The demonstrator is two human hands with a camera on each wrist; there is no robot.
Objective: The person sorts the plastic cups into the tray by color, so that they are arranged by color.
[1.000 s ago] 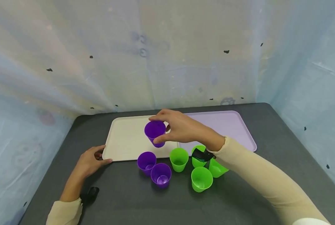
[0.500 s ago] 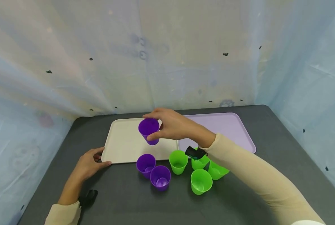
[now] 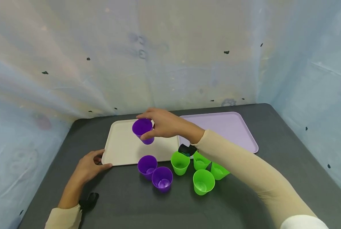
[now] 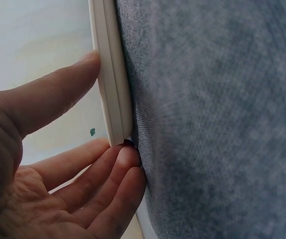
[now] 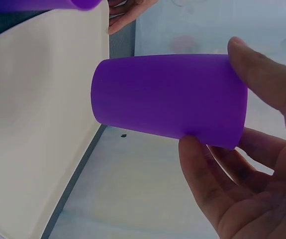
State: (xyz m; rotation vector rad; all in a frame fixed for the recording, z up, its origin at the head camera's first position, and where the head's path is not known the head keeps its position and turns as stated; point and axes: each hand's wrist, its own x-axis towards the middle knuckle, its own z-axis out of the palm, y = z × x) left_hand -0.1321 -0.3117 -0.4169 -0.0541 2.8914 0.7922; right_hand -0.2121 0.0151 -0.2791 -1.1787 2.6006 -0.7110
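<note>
Simply a plain purple cup [image 3: 142,130]

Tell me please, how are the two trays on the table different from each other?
The cream tray lies on the left, the lilac tray on the right. The left hand holds the cream tray's corner; no hand touches the lilac tray. The right hand holds a purple cup above the cream tray. Both are flat, rounded and bare.

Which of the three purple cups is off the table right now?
The purple cup that the right hand holds above the cream tray; the other two purple cups stand on the dark table.
</note>
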